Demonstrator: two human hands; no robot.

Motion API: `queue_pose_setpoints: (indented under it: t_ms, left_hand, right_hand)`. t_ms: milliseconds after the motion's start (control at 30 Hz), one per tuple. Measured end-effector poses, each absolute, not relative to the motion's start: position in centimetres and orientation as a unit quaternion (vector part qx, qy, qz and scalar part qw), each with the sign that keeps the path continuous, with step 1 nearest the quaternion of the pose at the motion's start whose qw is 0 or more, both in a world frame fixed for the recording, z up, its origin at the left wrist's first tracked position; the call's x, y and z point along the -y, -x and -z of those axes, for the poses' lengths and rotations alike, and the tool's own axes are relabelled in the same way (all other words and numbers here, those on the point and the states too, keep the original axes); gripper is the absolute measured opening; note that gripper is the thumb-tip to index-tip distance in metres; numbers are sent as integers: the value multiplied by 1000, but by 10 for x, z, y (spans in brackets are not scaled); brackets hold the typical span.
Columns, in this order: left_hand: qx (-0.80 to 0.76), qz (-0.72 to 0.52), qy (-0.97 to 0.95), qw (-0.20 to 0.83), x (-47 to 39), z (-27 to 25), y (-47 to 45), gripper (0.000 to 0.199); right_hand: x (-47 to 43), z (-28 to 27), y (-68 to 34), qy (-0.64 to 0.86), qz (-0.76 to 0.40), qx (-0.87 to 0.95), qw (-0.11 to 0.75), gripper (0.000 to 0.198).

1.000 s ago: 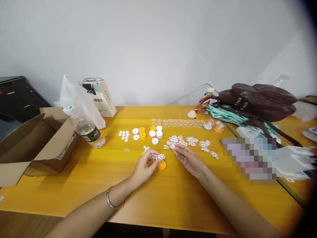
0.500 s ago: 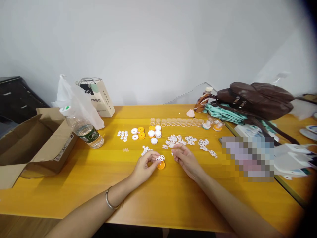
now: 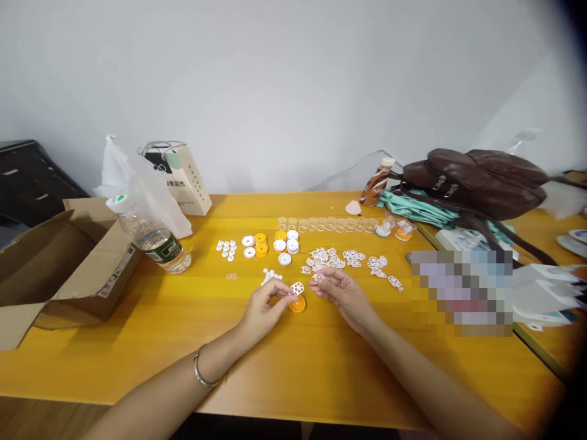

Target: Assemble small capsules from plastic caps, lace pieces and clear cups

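Note:
Between its thumb and fingers my left hand (image 3: 268, 305) pinches a white openwork plastic piece (image 3: 298, 288), held just above an orange round base (image 3: 298, 304) on the table. My right hand (image 3: 345, 296) is closed on a similar white openwork piece (image 3: 318, 277), partly hidden by the fingers. The two pieces are apart. Beyond the hands lies a pile of such white openwork pieces (image 3: 326, 259). Small white round parts (image 3: 270, 276) sit by my left fingertips. Farther back are white and orange discs (image 3: 286, 245) and a row of clear round cups (image 3: 328, 225).
On the left stand an open cardboard box (image 3: 87, 269), a water bottle (image 3: 162, 247) and a paper bag (image 3: 183, 177). At the right are a drink bottle (image 3: 376, 183), a brown leather bag (image 3: 481, 183) and a teal cloth (image 3: 415, 209). Tiny clear rings (image 3: 232, 276) lie left of my hands.
The openwork piece in my left hand has tilted up to show its face. An openwork piece now shows in my right fingers, which have shifted slightly left.

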State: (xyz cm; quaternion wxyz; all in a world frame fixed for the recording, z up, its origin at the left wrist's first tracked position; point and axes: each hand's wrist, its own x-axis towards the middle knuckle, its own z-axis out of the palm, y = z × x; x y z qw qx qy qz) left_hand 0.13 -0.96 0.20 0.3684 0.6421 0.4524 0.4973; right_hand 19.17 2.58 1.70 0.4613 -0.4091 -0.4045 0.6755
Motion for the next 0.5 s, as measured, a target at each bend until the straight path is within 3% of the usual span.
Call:
queue_pose_setpoints:
  t_ms: [167,367,500]
  left_hand:
    - [-443,-485,-664,357,11,-5,-1,12]
    - [-444,-465,-661,387,9,-5,-3,12]
    - [-446,-463,-650,404,9,-2,-4,13]
  right_hand:
    - [-25,-15,-190,403,-638,440,487,26]
    - [-19,-20,-190,392,-621,495,464,33]
    - [-16,-17,-190,404,-613,511,447,25]
